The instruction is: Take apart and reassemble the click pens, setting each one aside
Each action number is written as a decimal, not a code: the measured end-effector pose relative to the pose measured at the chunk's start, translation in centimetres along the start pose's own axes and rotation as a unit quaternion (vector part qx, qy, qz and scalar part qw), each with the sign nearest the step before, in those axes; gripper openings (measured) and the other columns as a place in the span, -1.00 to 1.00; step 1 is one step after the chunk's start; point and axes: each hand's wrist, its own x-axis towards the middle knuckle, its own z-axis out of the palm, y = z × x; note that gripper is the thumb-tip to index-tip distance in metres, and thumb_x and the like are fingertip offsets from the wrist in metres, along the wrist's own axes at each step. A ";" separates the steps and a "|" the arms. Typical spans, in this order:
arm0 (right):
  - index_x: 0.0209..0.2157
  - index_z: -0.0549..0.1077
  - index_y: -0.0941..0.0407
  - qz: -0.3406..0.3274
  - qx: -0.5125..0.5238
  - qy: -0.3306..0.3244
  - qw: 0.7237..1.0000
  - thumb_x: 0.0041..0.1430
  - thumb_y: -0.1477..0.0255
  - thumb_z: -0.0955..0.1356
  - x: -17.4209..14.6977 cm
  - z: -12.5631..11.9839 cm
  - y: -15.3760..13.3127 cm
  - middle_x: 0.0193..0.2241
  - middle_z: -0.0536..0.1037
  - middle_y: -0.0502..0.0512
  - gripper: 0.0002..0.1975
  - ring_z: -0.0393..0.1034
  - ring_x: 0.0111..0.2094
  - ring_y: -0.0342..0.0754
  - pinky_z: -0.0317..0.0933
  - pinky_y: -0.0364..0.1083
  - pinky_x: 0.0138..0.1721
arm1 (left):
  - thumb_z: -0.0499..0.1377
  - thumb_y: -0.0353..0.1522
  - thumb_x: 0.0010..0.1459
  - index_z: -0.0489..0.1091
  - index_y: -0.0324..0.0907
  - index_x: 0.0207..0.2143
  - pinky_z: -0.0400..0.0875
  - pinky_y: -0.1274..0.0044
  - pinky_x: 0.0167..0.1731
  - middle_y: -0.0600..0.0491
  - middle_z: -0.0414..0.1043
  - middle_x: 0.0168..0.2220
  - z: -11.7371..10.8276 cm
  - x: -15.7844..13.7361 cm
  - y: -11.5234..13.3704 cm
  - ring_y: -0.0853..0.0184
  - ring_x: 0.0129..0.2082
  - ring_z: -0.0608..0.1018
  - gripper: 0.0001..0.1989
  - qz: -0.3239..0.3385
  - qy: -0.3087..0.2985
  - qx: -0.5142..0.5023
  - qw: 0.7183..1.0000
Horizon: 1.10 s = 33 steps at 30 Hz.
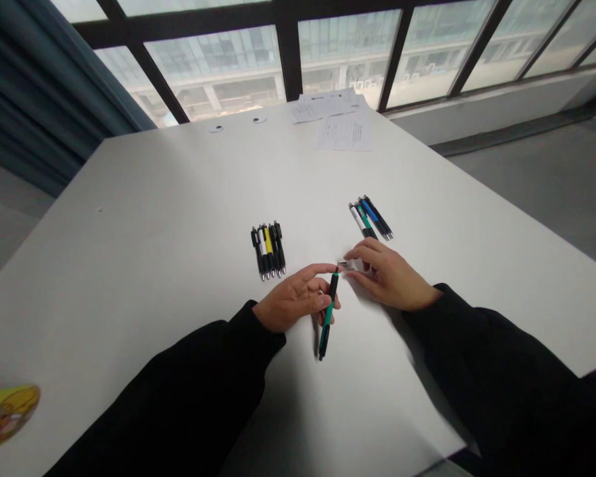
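Holding a slim green plastic pen with a black grip and black end [328,313] in the left hand [295,301], over the near part of a broad white table [169,199]. Pointing the narrow dark tip away toward the windows, with the black end nearest the body. Clamping the barrel between thumb and bent fingers, forefinger stretched out to the pen's tip. Holding the right hand [390,275] opposite, thumb and forefinger slightly apart at a small silvery metal piece [342,264], just beside the pen's tip; cannot tell whether gripping it or only next to it.

Just beyond the right hand, a slanting row of slim white, green, blue and black pens [371,217]. Beyond the left hand, a neat side-by-side group of black, white and yellow pens [268,252], with silvery tips toward the body. On both forearms, loose black fabric sleeves [193,391].

At the far edge of the table, overlapping white printed paper sheets [345,132], and to their left two small flat white pieces with dark marks [216,128]. At the near left, a yellow rounded piece with a colourful printed picture [8,414]. Behind, black-framed windows [288,53] and a blue-grey cloth curtain [34,86].
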 end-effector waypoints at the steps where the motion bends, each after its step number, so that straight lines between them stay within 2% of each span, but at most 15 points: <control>1: -0.06 0.47 0.17 0.004 -0.005 -0.001 1.000 0.24 0.47 0.37 0.0 0.0 0.0 -0.16 0.44 0.19 -0.77 0.35 -0.39 -0.10 0.30 -0.06 -0.28 | 0.27 -0.31 0.22 0.21 -0.15 0.18 0.52 0.54 -0.45 0.00 0.47 -0.29 0.0 0.0 0.0 0.31 -0.41 0.63 -0.48 -0.002 -0.002 -0.001 1.000; 5: -0.13 0.48 0.18 0.020 -0.018 -0.013 1.000 0.25 0.45 0.38 0.0 0.2 0.1 -0.21 0.45 0.17 -0.83 0.34 -0.41 -0.11 0.28 -0.07 -0.31 | 0.27 -0.31 0.22 0.19 -0.16 0.17 0.52 0.54 -0.45 0.00 0.48 -0.29 0.0 0.0 -0.1 0.30 -0.42 0.63 -0.48 -0.004 0.004 -0.001 1.000; 12: -0.28 0.50 0.17 0.019 -0.033 -0.044 0.998 0.28 0.44 0.36 0.2 0.4 0.3 -0.29 0.47 0.15 -0.91 0.36 -0.37 -0.06 0.24 -0.07 -0.28 | 0.25 -0.33 0.24 -0.02 -0.08 0.33 0.52 0.52 -0.41 0.01 0.48 -0.28 0.3 0.0 0.2 0.32 -0.41 0.62 -0.29 0.005 0.023 0.009 1.000; 16: -0.32 0.46 0.17 0.013 -0.011 -0.043 0.999 0.31 0.47 0.32 0.3 0.3 0.0 -0.33 0.46 0.14 -0.89 0.35 -0.33 -0.04 0.21 -0.06 -0.26 | 0.25 -0.31 0.24 0.10 -0.09 0.27 0.51 0.50 -0.40 0.01 0.49 -0.28 0.1 0.0 0.0 0.31 -0.42 0.63 -0.39 0.005 0.015 0.015 1.000; 19: -0.29 0.43 0.14 0.066 0.094 0.009 0.993 0.33 0.42 0.31 0.3 0.2 -0.2 -0.42 0.41 0.03 -0.89 0.28 -0.42 -0.10 0.18 -0.08 -0.34 | 0.27 -0.31 0.22 0.19 -0.13 0.18 0.50 0.49 -0.39 -0.01 0.51 -0.28 0.0 0.0 -0.1 0.31 -0.42 0.63 -0.48 0.003 0.012 0.009 1.000; 21: -0.17 0.42 0.12 0.104 0.227 0.045 0.967 0.35 0.37 0.30 0.3 0.2 -0.3 -0.46 0.37 -0.04 -0.88 0.25 -0.48 -0.14 0.18 -0.10 -0.40 | 0.28 -0.30 0.20 0.22 -0.14 0.15 0.49 0.48 -0.38 -0.01 0.52 -0.29 0.0 0.0 -0.1 0.31 -0.43 0.62 -0.49 -0.003 0.015 0.006 1.000; 23: -0.06 0.41 0.11 0.117 0.354 0.057 0.926 0.34 0.33 0.31 0.4 0.2 -0.3 -0.44 0.40 -0.04 -0.80 0.27 -0.49 -0.15 0.21 -0.11 -0.42 | 0.30 -0.29 0.19 0.25 -0.15 0.12 0.49 0.47 -0.37 -0.01 0.53 -0.29 0.1 -0.1 -0.1 0.31 -0.43 0.62 -0.51 -0.010 0.017 0.006 1.000; 25: -0.07 0.45 0.11 0.123 0.431 0.054 0.892 0.30 0.29 0.36 0.4 0.3 -0.3 -0.39 0.46 0.01 -0.76 0.33 -0.44 -0.13 0.26 -0.10 -0.40 | 0.30 -0.29 0.18 0.26 -0.16 0.11 0.49 0.48 -0.38 -0.02 0.54 -0.29 0.1 -0.1 -0.1 0.32 -0.43 0.61 -0.52 -0.016 0.016 0.011 1.000; 29: -0.22 0.47 0.13 0.159 0.502 0.052 0.848 0.18 0.27 0.47 0.5 0.6 -0.3 -0.34 0.59 0.10 -0.75 0.45 -0.36 -0.09 0.34 -0.06 -0.30 | 0.31 -0.28 0.18 0.26 -0.17 0.10 0.44 0.55 -0.42 -0.03 0.55 -0.30 0.2 -0.2 -0.1 0.38 -0.45 0.57 -0.52 -0.017 0.010 0.029 0.999; 33: -0.26 0.50 0.15 0.158 0.522 0.037 0.837 0.16 0.31 0.49 0.4 0.8 -0.4 -0.31 0.63 0.11 -0.79 0.47 -0.36 -0.13 0.36 -0.08 -0.27 | 0.31 -0.27 0.18 0.26 -0.17 0.10 0.43 0.57 -0.44 -0.03 0.55 -0.29 0.3 -0.2 -0.2 0.40 -0.45 0.55 -0.51 -0.019 0.003 0.037 0.999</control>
